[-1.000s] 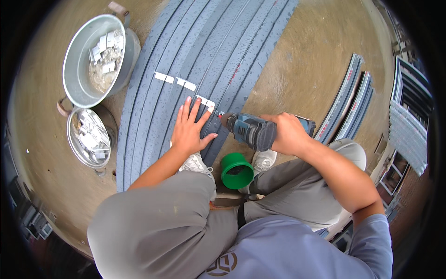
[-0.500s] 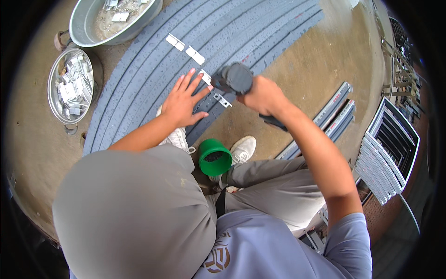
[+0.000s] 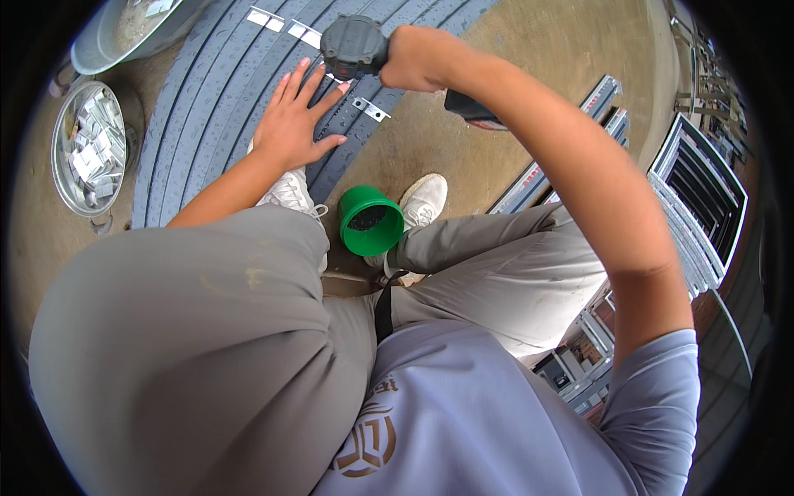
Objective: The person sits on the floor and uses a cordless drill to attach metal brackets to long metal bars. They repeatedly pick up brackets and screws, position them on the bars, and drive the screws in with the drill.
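My right hand [image 3: 418,59] grips a dark cordless drill [image 3: 354,47], whose round rear end faces up. The drill stands over the curved grey metal strips [image 3: 207,107] and hides most of a small bracket beneath it. My left hand [image 3: 289,128] lies on the strips with fingers spread, fingertips close to that bracket. Closer to me, a pale bracket [image 3: 370,109] with dark holes sits across the edge strips. Two white brackets lie farther along the row, one [image 3: 306,34] beside the drill and another [image 3: 266,19] beyond it.
Between my shoes stands a green bucket [image 3: 354,201] holding small dark pieces. To the left are a metal pot [image 3: 58,165] full of brackets and a larger tub [image 3: 83,54]. Straight metal profiles [image 3: 521,186] lie at right, near stacked curved frames [image 3: 685,219].
My view has shifted, so the scene sits higher and farther left. The drill has moved farther away and left along the bracket row. My left hand stays spread on the strips.
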A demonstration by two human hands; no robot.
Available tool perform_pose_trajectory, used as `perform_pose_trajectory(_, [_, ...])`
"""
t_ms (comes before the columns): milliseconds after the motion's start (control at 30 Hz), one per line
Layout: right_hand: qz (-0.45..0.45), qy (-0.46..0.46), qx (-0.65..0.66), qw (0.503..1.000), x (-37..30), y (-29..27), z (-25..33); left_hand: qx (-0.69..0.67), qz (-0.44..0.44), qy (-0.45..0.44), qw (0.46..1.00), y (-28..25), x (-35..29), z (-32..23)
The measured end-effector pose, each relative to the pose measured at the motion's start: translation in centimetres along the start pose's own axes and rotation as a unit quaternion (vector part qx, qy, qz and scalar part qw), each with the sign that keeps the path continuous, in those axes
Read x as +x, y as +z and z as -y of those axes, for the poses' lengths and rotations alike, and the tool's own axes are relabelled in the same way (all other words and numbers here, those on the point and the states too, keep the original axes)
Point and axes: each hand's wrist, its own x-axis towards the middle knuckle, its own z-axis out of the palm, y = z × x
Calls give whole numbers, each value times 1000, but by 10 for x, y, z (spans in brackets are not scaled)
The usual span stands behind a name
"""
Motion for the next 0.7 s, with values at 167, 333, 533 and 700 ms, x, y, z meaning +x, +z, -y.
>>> perform_pose_trajectory(167, [-4, -43, -73, 996, 0, -9, 11, 10, 50, -14, 999, -3, 2, -2])
perform_pose_trajectory(333, [-20, -48, -106, 993, 2, -14, 28, -165, -68, 36, 983, -6, 5, 11])
perform_pose_trajectory(533, [-16, -116, -155, 981, 6, -26, 29, -133, -172, -3, 976, -23, 11, 40])
perform_pose_trajectory(700, [20, -101, -165, 981, 0, -35, 32, -142, -167, 19, 976, -35, 34, 52])
